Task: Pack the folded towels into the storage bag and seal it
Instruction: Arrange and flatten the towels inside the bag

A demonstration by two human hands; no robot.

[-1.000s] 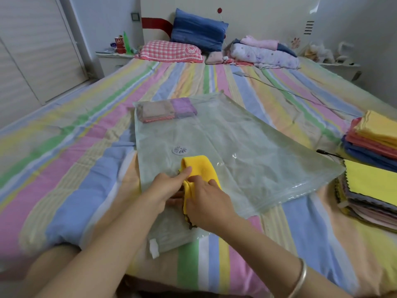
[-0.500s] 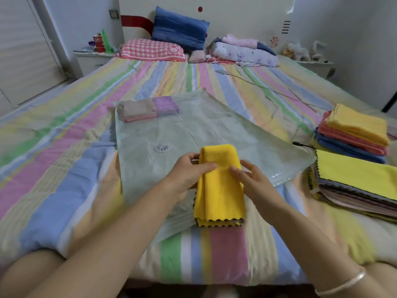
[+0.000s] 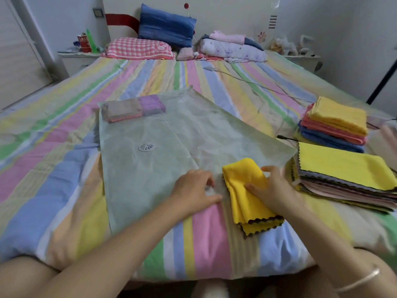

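The striped bed point(image 3: 64, 147) fills the view. A large, flat, pale green see-through bag point(image 3: 171, 130) lies across its middle, set askew, with one end reaching toward the bed's near edge. At the bag's far left corner a few folded towels point(image 3: 133, 108), grey, purple and pink, show through the film. A round white valve point(image 3: 146, 146) sits on the bag's upper face, left of its middle.

By the bed's right edge lies a flat pile point(image 3: 343, 166) of unfolded cloths with zigzag edges, a yellow one on top. Just beyond it is a stack point(image 3: 335, 123) of folded towels, blue at the bottom, pink in the middle, orange-yellow on top. A blue pillow point(image 3: 165, 26) and a checked pillow point(image 3: 137, 49) are at the head of the bed.

The yellow towel point(image 3: 247, 190) is folded into a loose strip with a dark scalloped hem. Its far end lies over the bag's near right edge and its near end on the sheet, close to the bed's near edge.

The right hand point(image 3: 277, 190) holds this towel, thumb on top and fingers round its far side. The left hand point(image 3: 193, 188) is just beside it, at the bag's near edge, fingers curled and pinching a pale bit of film against the thumb, though the frame is blurred there.
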